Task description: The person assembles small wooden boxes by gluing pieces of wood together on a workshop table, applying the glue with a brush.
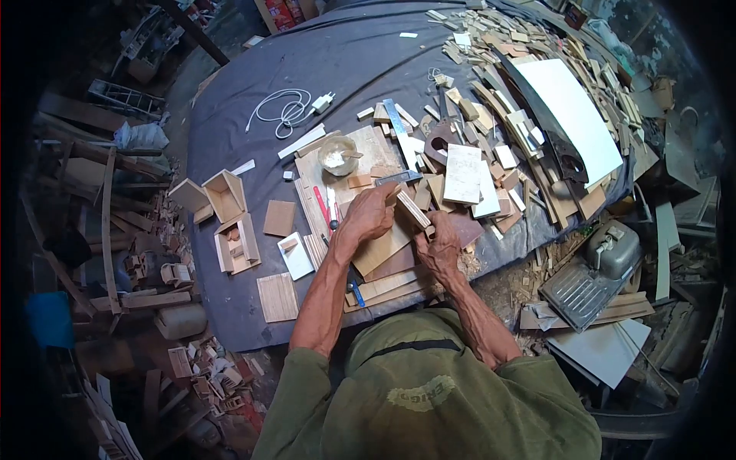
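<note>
Between both hands is a small wooden piece [415, 209] with striped, plywood-like edges, tilted above the work boards. My left hand [369, 215] is closed on its upper left end, and my right hand [439, 247] grips its lower right end. Some fingertips are hidden. Under the hands lies a flat brown board [383, 251]. Just beyond is a bowl of white paste [337, 156] with a stick in it, on a pale board [372, 146]. A red marker-like tool [320, 204] rests left of my left hand, and a metal square [400, 132] lies farther ahead.
Small open wooden boxes [236, 241] stand at the left. A white charger cable [287, 111] lies on the dark cloth [345, 69]. Handsaws, including one long saw [540, 123], and many offcuts crowd the right. A steel sink [586, 291] sits beyond the table's right edge.
</note>
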Tool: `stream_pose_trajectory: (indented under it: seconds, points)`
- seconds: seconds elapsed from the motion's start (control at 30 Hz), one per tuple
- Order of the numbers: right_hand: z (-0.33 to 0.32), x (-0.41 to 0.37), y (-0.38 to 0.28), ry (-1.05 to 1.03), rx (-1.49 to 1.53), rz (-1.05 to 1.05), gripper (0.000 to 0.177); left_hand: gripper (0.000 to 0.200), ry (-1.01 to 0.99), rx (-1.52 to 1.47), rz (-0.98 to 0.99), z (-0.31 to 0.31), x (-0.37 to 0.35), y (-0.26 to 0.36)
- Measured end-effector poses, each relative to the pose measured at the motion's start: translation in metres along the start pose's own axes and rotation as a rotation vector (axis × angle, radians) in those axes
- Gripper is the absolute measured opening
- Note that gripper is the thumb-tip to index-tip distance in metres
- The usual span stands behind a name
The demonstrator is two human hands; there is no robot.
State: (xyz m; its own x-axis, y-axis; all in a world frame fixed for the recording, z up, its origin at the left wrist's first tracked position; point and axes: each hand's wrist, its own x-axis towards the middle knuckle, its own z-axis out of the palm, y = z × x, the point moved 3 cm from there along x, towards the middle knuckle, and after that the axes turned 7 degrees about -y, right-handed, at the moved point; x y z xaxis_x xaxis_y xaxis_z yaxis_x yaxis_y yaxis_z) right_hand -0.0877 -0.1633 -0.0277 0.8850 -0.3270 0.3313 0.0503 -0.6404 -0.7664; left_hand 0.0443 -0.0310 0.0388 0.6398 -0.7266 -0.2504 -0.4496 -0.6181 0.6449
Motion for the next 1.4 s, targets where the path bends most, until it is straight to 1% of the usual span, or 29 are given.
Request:
stream_pose_trajectory:
  seconds: [0.13,0.23,0.33,0.43,0.53,0.63,0.83,0.93,1.03,1.13,1.27,1.37,1.4]
  points:
    - [0.004,0.003,0.001,-0.012,-0.045,0.002,0.027,0.053,0.024,-0.067,0.054,0.001,0.001,-0.003]
    - [0.006,0.003,0.0,-0.006,-0.066,0.009,0.027,0.043,-0.019,-0.165,0.077,-0.004,-0.001,0.002]
    - [0.007,0.003,0.0,0.006,-0.085,0.015,0.027,0.041,0.054,-0.289,0.089,0.001,0.004,-0.006]
    - [0.007,0.003,-0.001,0.012,-0.088,0.021,0.028,0.042,-0.047,-0.185,-0.14,-0.004,0.007,-0.007]
    - [0.007,0.002,0.001,0.012,-0.09,0.034,0.028,0.041,0.126,-0.219,-0.009,0.003,0.008,-0.008]
    - [0.008,0.002,0.003,0.02,-0.078,0.026,0.028,0.039,0.134,-0.211,-0.061,0.002,0.007,-0.006]
    - [0.007,0.002,0.005,-0.01,-0.076,0.054,0.028,0.034,0.233,-0.199,-0.014,0.005,0.011,-0.007]
    - [0.008,0.0,0.008,-0.024,-0.089,0.065,0.029,0.039,0.14,-0.18,-0.111,0.001,0.008,-0.001]
    - [0.005,0.001,0.005,-0.033,-0.071,0.048,0.03,0.04,0.159,-0.207,-0.062,0.005,0.011,-0.01]
    - [-0.003,-0.001,0.003,-0.026,-0.028,0.028,0.033,0.042,0.116,-0.234,-0.128,0.006,0.011,-0.011]
    - [-0.007,-0.009,0.011,-0.046,-0.022,0.06,0.036,0.039,0.125,-0.201,-0.127,0.004,0.011,-0.007]
    - [-0.008,-0.012,0.015,-0.03,0.011,0.072,0.033,0.038,0.078,-0.169,-0.158,0.0,0.009,0.001]
    - [-0.01,-0.012,0.014,-0.025,0.024,0.081,0.033,0.04,0.085,-0.203,-0.141,0.001,0.009,0.001]
